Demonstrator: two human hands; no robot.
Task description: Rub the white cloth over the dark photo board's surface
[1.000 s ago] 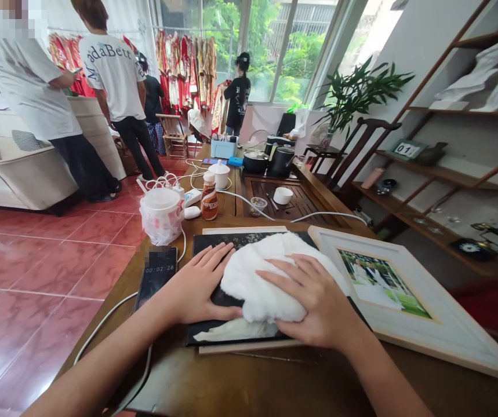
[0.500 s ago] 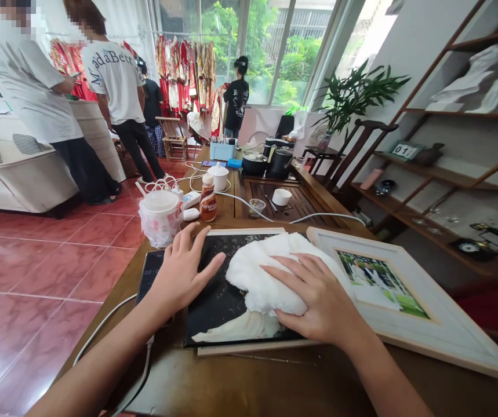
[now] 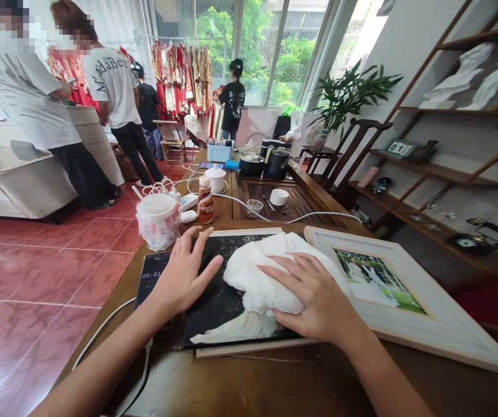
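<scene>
While the left hand (image 3: pixel 183 278) and right hand (image 3: pixel 313 298) have open fingers, the right presses white cloth (image 3: pixel 260 284); at eleven o'clock, a plastic bag (image 3: pixel 158 229) wraps a tub (image 3: pixel 157 204).

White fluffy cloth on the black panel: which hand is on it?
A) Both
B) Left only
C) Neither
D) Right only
D: the right hand presses on the white fluffy cloth, while the left hand lies beside it on the black panel.
</scene>
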